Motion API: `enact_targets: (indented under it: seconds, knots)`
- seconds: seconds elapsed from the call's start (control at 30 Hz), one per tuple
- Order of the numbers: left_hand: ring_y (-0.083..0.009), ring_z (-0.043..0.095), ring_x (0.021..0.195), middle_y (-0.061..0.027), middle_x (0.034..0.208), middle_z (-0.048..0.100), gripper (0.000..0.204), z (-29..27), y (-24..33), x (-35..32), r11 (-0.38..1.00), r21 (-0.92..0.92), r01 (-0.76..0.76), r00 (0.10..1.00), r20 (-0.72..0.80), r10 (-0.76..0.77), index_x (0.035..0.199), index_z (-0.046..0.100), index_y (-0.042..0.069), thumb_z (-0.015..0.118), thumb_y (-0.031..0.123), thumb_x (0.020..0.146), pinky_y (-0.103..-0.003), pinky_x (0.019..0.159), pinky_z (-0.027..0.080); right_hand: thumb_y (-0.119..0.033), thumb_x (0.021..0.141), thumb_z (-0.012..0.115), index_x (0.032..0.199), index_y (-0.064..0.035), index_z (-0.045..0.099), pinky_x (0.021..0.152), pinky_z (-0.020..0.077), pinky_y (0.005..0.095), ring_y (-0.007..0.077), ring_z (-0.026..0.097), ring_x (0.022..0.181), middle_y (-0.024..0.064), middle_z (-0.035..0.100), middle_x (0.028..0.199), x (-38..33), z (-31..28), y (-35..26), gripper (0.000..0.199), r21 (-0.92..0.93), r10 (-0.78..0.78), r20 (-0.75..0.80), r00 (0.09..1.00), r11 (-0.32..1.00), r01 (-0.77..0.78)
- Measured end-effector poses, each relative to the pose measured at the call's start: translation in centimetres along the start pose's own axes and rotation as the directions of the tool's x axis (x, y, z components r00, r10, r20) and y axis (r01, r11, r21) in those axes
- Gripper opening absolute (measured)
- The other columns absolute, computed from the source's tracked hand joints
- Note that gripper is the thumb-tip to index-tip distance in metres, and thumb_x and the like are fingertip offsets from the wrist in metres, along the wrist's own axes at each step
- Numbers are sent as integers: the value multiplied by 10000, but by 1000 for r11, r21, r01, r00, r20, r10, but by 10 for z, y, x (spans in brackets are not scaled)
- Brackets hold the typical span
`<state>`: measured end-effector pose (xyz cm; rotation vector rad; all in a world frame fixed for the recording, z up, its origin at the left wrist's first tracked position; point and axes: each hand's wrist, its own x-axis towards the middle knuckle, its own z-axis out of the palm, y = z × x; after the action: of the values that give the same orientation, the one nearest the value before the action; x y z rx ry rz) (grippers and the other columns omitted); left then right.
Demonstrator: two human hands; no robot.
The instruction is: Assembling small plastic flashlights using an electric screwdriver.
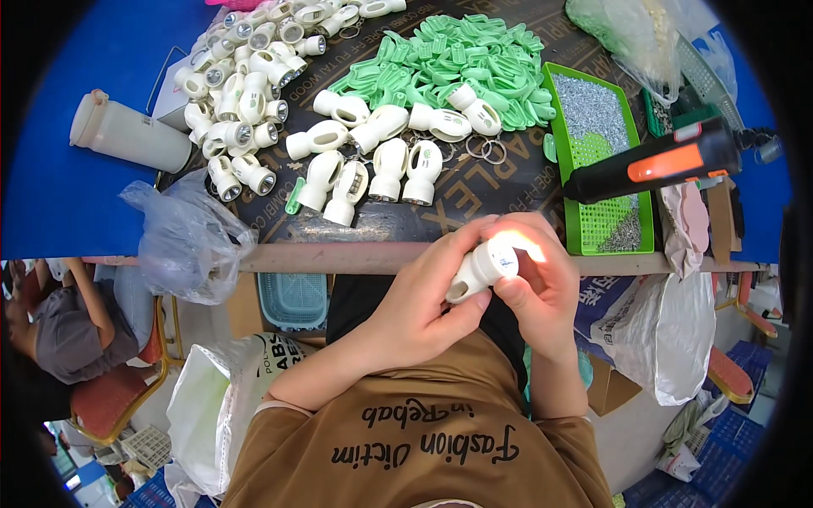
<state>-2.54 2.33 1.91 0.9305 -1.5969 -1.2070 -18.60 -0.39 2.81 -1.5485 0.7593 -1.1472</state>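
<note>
Brown cloth with dark lettering, the soft front of a shirt (pixel 381 402), fills the foreground, and just beyond it the hands come together! The left hand (pixel 428 288) pinches a smooth, cream-white plastic flashlight (pixel 479 273), round-headed and loop-handled, tilted just off the near edge of the surface (pixel 398 227). It's lit! The right hand (pixel 546 284) curls round the glowing end, thumb against the rim, skin flaring orange; whether those fingers grip, I can't tell.

Out to the middle of the surface: a cluster of matching flashlights (pixel 389 169), glossy, some wearing thin metal rings (pixel 491 152). Toward the far edge, a heap of slim mint-green plastic pieces (pixel 449 68); near the far left corner, a great jumble of silver-lensed flashlights (pixel 246 97). On the right, a lime mesh tray (pixel 587 224) carries gritty silvery bits (pixel 589 106), a black-and-orange tool (pixel 656 161) slanting across it. Crinkled clear plastic (pixel 190 237) spills over the near left edge!
</note>
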Motion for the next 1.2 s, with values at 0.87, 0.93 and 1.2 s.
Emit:
enact_targets:
  seconds: [0.87, 0.93, 1.2]
  knots:
    - [-280, 546, 965, -161, 1114, 520, 563, -13, 0, -7, 999, 3, 51, 998, -38, -51, 1299, 353, 10, 563, 60, 778, -332, 816, 431, -219, 814, 630, 1203, 18, 449, 780, 415, 263, 137, 488, 902, 64, 484, 1027, -4, 4, 19, 490, 240, 13, 32, 999, 970, -20]
    - [-277, 545, 968, -158, 1114, 521, 561, -16, -1, -7, 999, -4, 53, 998, -38, -53, 1298, 355, 11, 562, 62, 779, -329, 819, 429, -163, 815, 613, 1190, 16, 461, 775, 411, 253, 126, 489, 892, 69, 487, 1022, -5, 3, 16, 442, 184, 173, -56, 983, 970, -160]
    - [-146, 511, 1014, -94, 1151, 526, 504, -18, -4, -9, 992, -98, 77, 996, -35, -81, 1270, 406, -14, 527, 54, 785, -275, 879, 387, 22, 787, 559, 1080, -6, 534, 729, 446, 269, 175, 529, 805, 105, 537, 1006, 13, -9, 28, 295, -571, -31, -201, 979, 816, -92]
